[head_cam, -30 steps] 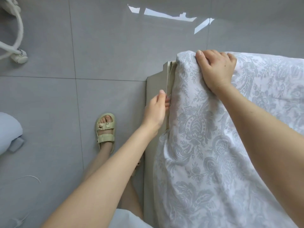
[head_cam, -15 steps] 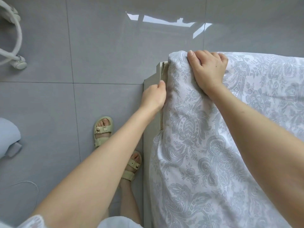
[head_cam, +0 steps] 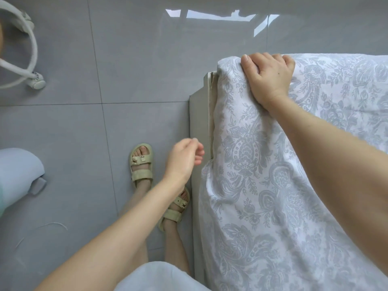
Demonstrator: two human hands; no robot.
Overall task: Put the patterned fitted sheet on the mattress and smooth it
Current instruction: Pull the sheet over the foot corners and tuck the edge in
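Two pale sandals (head_cam: pixel 141 162) are standing on the grey tiled floor (head_cam: pixel 126 59), close against the bed frame (head_cam: pixel 197 127). Just beyond them the left hand (head_cam: pixel 184 158) is hovering beside the frame, its fingers loosely curled, holding nothing and touching no cloth. The patterned fitted sheet (head_cam: pixel 273 196) is lying draped over the mattress (head_cam: pixel 212 87), its side hanging loose along the near edge rather than tucked under. Farther off, the right hand (head_cam: pixel 270 78) is gripping the sheet at the mattress corner, fingers curled over the far edge. With only that hand anchoring it, the corner is probably at risk of slipping back off under any tug, and the loose side of bunching into creases. No brand, label or writing is showing legibly anywhere.
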